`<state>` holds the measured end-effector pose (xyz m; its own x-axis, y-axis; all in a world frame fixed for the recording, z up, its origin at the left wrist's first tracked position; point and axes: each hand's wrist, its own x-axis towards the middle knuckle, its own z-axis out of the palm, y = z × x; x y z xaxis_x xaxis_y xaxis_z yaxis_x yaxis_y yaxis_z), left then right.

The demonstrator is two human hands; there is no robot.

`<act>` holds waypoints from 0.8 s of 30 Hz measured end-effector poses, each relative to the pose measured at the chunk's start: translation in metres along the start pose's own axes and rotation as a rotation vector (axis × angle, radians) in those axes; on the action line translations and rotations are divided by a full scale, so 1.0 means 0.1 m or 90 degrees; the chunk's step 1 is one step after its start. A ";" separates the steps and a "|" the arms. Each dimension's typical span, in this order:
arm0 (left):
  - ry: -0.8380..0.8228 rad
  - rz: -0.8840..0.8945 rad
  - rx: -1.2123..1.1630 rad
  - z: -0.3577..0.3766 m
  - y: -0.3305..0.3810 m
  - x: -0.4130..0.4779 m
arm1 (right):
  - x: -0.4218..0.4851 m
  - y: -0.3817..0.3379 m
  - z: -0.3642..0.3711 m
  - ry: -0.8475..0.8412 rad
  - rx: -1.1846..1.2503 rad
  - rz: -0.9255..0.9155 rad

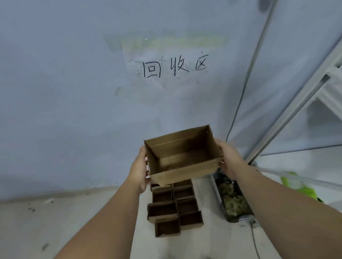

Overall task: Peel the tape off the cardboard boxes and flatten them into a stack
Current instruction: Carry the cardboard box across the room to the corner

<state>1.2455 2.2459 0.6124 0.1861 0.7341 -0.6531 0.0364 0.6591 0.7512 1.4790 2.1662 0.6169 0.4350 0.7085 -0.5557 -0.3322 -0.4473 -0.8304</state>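
Observation:
An open brown cardboard box is held up in front of me, its open top facing me and its inside empty. My left hand presses its left side and my right hand grips its right side. Below it, several smaller open cardboard boxes stand in two rows on the pale floor. I cannot make out any tape on the held box.
A pale wall with handwritten characters stands just ahead. A dark tray holding greenish bits lies on the floor to the right, next to a white metal frame, a cable and a bright green item.

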 end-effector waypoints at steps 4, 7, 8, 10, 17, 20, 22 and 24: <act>-0.031 -0.070 -0.028 -0.18 -0.48 0.24 | 0.14 0.60 0.09 0.054 0.016 0.100; -0.045 -0.107 0.011 -0.29 -0.83 0.46 | 0.21 1.04 0.09 0.082 0.046 0.153; -0.054 -0.120 0.023 -0.32 -0.95 0.52 | 0.23 1.18 0.08 0.084 0.042 0.169; -0.082 -0.146 0.013 -0.35 -1.20 0.63 | 0.32 1.45 0.02 0.090 0.026 0.202; -0.029 -0.218 -0.027 -0.33 -2.20 1.14 | 0.68 2.37 -0.21 0.031 -0.066 0.244; 0.001 -0.234 -0.004 -0.27 -2.65 1.48 | 1.04 2.76 -0.35 -0.005 -0.119 0.246; 0.023 -0.240 -0.002 -0.21 -2.96 1.76 | 1.35 3.06 -0.46 0.000 -0.142 0.226; 0.039 -0.231 0.005 -0.11 -3.23 2.05 | 1.66 3.36 -0.55 0.024 -0.196 0.211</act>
<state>1.2610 2.1853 0.2350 0.1004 0.4620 -0.8812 0.0968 0.8769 0.4708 1.4862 2.1036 0.2437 0.3787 0.4820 -0.7901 -0.1971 -0.7921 -0.5777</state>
